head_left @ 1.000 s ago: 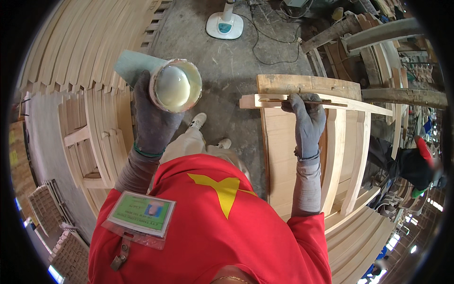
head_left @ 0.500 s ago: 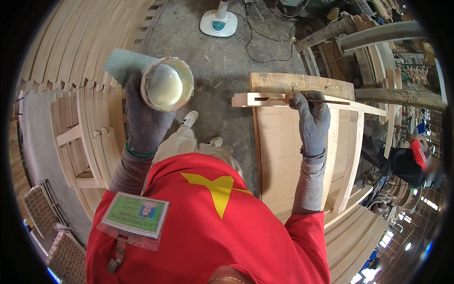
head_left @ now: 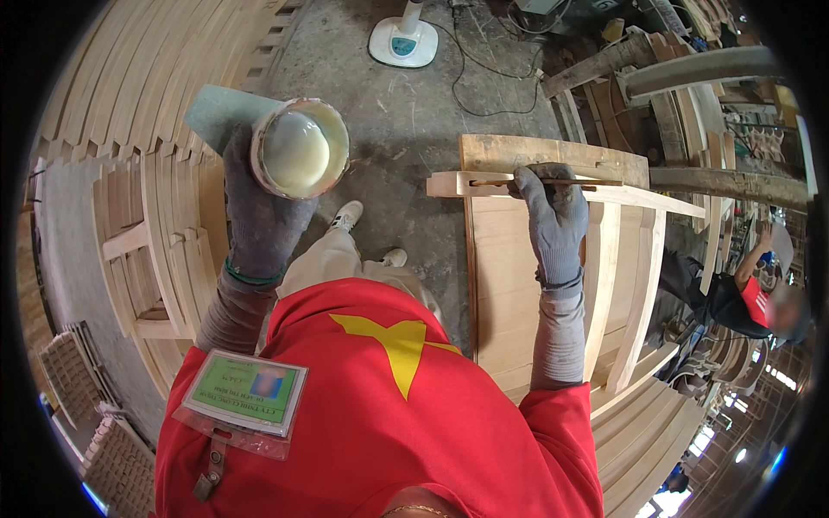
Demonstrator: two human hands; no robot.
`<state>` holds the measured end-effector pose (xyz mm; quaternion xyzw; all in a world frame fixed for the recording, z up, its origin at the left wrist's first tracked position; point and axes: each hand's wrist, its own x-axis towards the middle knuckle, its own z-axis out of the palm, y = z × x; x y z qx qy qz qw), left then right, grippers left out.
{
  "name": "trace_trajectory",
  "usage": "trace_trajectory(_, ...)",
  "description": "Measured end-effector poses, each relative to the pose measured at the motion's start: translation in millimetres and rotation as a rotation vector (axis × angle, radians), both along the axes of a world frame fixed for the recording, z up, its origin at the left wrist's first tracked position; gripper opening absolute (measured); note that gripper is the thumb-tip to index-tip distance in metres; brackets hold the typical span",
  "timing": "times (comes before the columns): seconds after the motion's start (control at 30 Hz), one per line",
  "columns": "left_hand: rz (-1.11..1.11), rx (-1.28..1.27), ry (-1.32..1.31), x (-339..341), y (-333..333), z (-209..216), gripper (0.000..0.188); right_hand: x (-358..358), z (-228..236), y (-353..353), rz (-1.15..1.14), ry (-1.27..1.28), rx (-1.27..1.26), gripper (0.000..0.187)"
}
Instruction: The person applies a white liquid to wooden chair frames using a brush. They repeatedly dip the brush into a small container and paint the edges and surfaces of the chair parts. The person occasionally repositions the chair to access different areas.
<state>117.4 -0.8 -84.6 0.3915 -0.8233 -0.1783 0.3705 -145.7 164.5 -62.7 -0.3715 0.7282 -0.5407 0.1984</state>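
Note:
My gloved left hand (head_left: 266, 211) is wrapped round a round pot (head_left: 338, 129) with a crusted rim, holding a creamy white liquid (head_left: 295, 155). A flat grey-green piece (head_left: 226, 112) sticks out beside the pot, past the fingers. In my gloved right hand (head_left: 553, 226) a thin brown stick (head_left: 602, 183) is pinched, lying along the slot in the end of a pale wooden frame piece (head_left: 447, 184). Whether its tip is inside the slot I cannot tell. That frame rests on a wooden board bench (head_left: 501, 285).
Stacked wooden slats (head_left: 112, 78) and frames (head_left: 129, 246) stand at the left. A white pedestal base (head_left: 403, 43) and a black cable (head_left: 466, 102) are on the concrete floor ahead. More slats (head_left: 643, 440) lie at the lower right; another person (head_left: 734, 298) is at the far right.
My right hand has slid a little left along the slotted piece with the stick. The pot has shifted slightly left and up. The other person has raised an arm.

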Motion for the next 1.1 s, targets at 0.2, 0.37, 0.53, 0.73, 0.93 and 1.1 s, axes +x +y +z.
trace_trajectory(0.2, -0.004, -0.019, -0.045, 3, -3, 0, 0.085, 0, -10, -3, 0.028, 0.032, 0.027, 0.017)
trace_trajectory(0.37, -0.011, 0.129, 0.030, -1, -5, 3, 0.085, -6, -17, -1, 0.156, 0.220, 0.047, 0.017)
trace_trajectory(0.53, 0.030, 0.049, 0.082, -1, -3, 4, 0.071, -17, 2, 5, 0.164, 0.566, 0.150, 0.014)
trace_trajectory(0.73, -0.071, 0.000, -0.011, -11, -2, 29, 0.072, 6, -2, -14, 0.328, 0.506, 0.160, 0.017)
trace_trajectory(0.93, 0.014, -0.010, 0.132, -4, -1, 22, 0.071, -17, 4, 1, 0.258, 0.265, 0.141, 0.011)
trace_trajectory(1.1, -0.091, 0.096, 0.187, -7, -4, 29, 0.073, -9, 6, -1, 0.233, 0.405, 0.220, 0.014)
